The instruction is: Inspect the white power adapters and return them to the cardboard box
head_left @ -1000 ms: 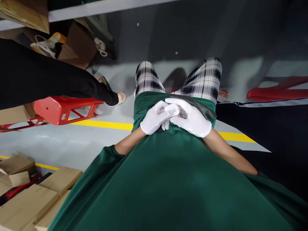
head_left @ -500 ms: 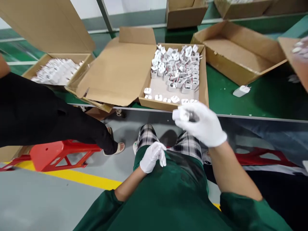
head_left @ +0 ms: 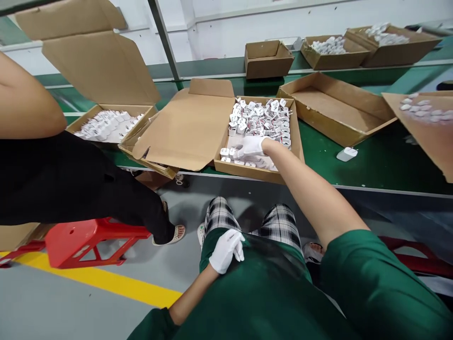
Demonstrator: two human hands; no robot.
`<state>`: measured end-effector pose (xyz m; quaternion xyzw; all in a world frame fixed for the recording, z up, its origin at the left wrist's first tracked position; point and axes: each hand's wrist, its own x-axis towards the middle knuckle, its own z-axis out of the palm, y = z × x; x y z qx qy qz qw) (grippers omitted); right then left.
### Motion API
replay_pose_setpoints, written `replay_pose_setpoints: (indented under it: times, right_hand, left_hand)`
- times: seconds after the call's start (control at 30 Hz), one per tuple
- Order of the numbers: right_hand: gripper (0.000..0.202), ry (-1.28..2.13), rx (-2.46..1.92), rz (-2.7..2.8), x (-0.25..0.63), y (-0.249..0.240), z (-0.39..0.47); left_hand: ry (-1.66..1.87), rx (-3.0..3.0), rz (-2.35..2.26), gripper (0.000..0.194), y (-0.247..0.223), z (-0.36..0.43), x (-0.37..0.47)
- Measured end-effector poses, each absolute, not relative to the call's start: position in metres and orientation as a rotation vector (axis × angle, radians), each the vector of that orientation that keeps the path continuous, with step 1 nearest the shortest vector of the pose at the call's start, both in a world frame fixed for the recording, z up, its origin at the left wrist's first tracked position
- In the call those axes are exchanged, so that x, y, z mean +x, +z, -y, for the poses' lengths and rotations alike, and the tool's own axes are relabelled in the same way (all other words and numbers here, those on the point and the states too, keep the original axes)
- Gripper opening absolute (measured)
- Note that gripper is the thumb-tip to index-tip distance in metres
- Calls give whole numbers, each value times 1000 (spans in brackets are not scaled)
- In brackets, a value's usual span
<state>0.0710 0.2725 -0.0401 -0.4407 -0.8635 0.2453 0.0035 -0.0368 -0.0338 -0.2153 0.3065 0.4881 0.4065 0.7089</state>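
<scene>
My right hand (head_left: 248, 147), in a white glove, reaches down into an open cardboard box (head_left: 299, 150) on the green bench. Its fingertips are among white plug-like pieces near the box's front left; what they hold, if anything, is hidden. Many white pieces with small wires (head_left: 260, 118) fill the back of that box, and a row of pieces (head_left: 225, 153) lies along its front edge. My left hand (head_left: 226, 251), also gloved, rests on my lap with its fingers together and curled; whether anything is in them does not show.
A loose white piece (head_left: 347, 154) lies on the green bench (head_left: 318, 174) at the right, before an open cardboard box (head_left: 339, 111). At the left, a person in black trousers (head_left: 116, 184) stands by a red stool (head_left: 72, 241).
My right hand has moved forward and left from in front of the bench, where it held a white piece, into the box. The view has tilted up. My left hand stays on my lap.
</scene>
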Motion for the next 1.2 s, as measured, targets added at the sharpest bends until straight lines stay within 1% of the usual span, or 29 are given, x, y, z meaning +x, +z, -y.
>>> replay_pose_setpoints:
  times: [0.1,0.17,0.23,0.3,0.37,0.47,0.53,0.6,0.73,0.83,0.97,1.03,1.1,1.17,1.2]
  right_hand:
    - [49,810,-1391,2604,110,-25,-271]
    - [43,596,-1494,2461,139,-17,-271]
    - [40,355,-1706,2372,163,-15,-271]
    - [38,288,-1876,2358,177,-20,-270]
    - [42,287,-2019,2411,181,-31,-270]
    - [57,157,-2143,2506,173,-48,-267]
    - [61,40,-2113,2523,167,-58,-265]
    - [59,-25,-2047,2508,165,-64,-262]
    - [49,63,-2013,2428,168,-70,-258]
    - [45,153,-1973,2282,174,-63,-248]
    - [40,283,-1598,2118,176,-45,-203]
    - [39,460,-1422,2069,174,-43,-171]
    - [37,564,-1247,2107,169,-50,-140]
    - [33,585,-1140,2164,165,-63,-115]
    - [31,572,-1109,2187,163,-71,-106]
  left_hand:
    - [923,713,-1126,43,-213,35,-36]
    - [916,724,-1129,37,-211,34,-36]
    - [910,729,-1125,34,-210,33,-34]
    - [891,725,-1119,35,-211,30,-32]
    - [872,717,-1115,36,-214,27,-30]
    - [848,707,-1110,37,-218,25,-26]
    - [842,712,-1113,35,-219,26,-25]
    - [848,722,-1123,32,-219,27,-25]
    - [854,758,-1147,33,-217,25,-27]
    - [895,780,-1144,34,-210,13,-27]
    - [1046,771,-1065,43,-184,-20,-23]
    - [1098,725,-979,57,-165,-38,-17]
    - [1099,658,-833,70,-148,-54,-7]
    - [1042,604,-730,72,-137,-64,4]
    - [1026,583,-728,67,-134,-66,9]
